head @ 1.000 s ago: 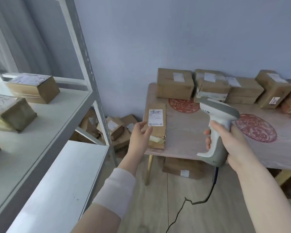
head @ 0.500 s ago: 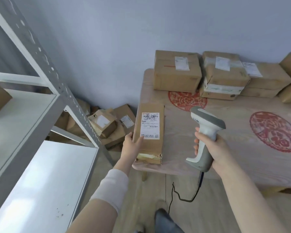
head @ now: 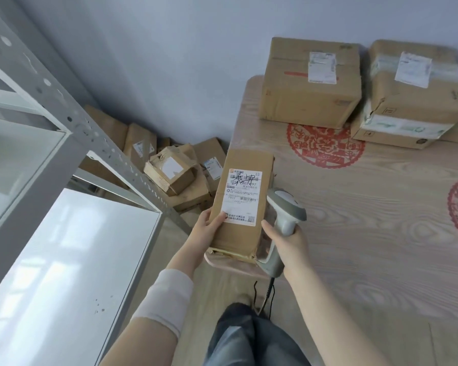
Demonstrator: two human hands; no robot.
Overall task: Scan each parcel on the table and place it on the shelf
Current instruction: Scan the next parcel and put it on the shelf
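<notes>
The left hand (head: 209,229) grips the parcel (head: 242,202) at its near-left corner, thumb on the label's edge. At its 3 o'clock, the right hand (head: 288,243) is curled round the scanner (head: 284,212), whose head sits just beside the parcel; the forefinger may touch the carton. The parcel is a long brown carton with a frayed near end and a white barcode label scrawled in black. It lies on the near-left corner of the wood-grain table (head: 368,212). A white shelf (head: 72,260) stands at 9 o'clock. Floor cartons (head: 175,175) lie at 11, and two boxes (head: 310,83) at 1 against the wall (head: 169,48).
</notes>
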